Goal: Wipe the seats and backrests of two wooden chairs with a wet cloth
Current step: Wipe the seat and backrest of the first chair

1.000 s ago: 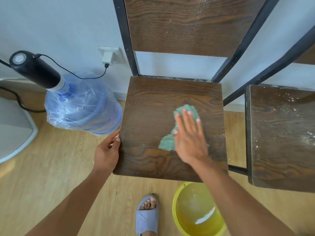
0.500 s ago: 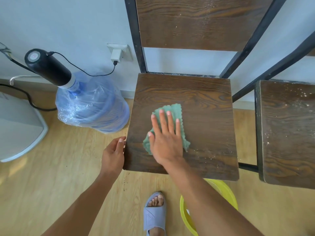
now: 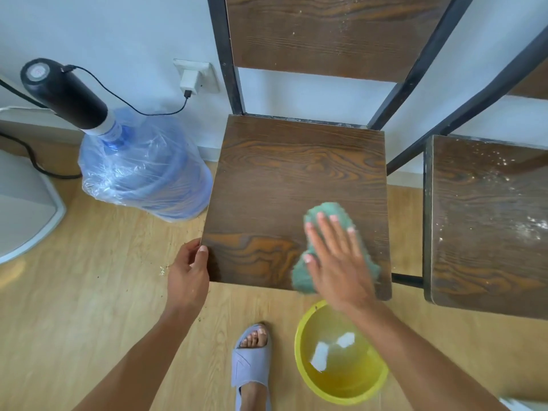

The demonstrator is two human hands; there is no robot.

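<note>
A dark wooden chair seat [image 3: 284, 179] with black metal frame fills the middle; its backrest [image 3: 326, 34] rises at the top, speckled with dust. My right hand [image 3: 338, 262] lies flat with spread fingers on a green cloth [image 3: 326, 213], pressing it onto the seat's front right part. My left hand [image 3: 188, 271] grips the seat's front left corner. A second chair seat [image 3: 486, 226], dusty with white specks, stands to the right, with a sliver of its backrest [image 3: 530, 84] above.
A yellow basin [image 3: 341, 390] with water sits on the wooden floor under my right forearm. A foot in a blue slipper [image 3: 250, 369] is beside it. A wrapped water jug [image 3: 142, 176] with a black pump [image 3: 63, 93] stands left, its cable plugged into a wall socket [image 3: 192, 77].
My right hand has slid the green cloth from the seat's front left-centre to its front right part. The left hand stays on the front left corner.
</note>
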